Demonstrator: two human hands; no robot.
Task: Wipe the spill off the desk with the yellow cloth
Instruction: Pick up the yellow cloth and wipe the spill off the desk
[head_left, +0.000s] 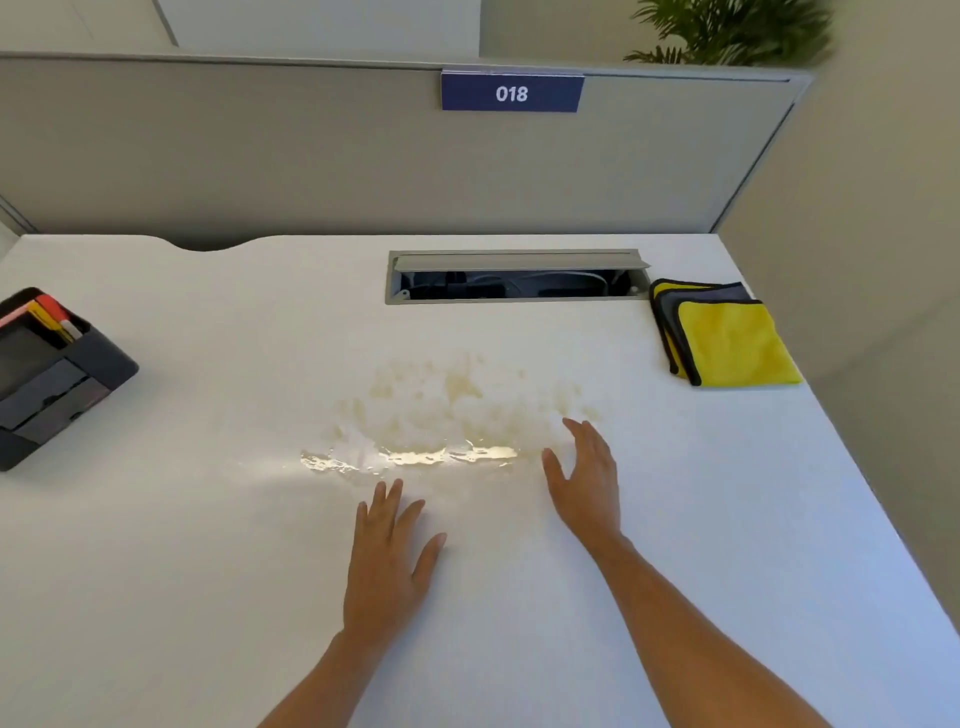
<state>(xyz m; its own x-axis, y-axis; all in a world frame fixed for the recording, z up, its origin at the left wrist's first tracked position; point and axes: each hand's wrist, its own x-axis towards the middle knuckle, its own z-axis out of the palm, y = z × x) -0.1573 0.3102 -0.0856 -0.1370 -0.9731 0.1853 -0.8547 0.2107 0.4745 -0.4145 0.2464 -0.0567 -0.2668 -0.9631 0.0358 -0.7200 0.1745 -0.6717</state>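
Observation:
A pale yellowish spill (441, 415) spreads across the middle of the white desk (208, 571), with a shiny wet streak along its near edge. The yellow cloth (727, 343), folded and edged in black with a grey layer under it, lies at the desk's far right. My left hand (387, 561) rests flat on the desk just in front of the spill, fingers apart and holding nothing. My right hand (587, 478) hovers at the spill's right edge, fingers spread and empty, well short of the cloth.
A dark desk organiser (47, 374) with pens stands at the left edge. An open cable tray (514, 275) is set into the desk behind the spill. A grey partition (311, 156) with a sign reading 018 closes off the back.

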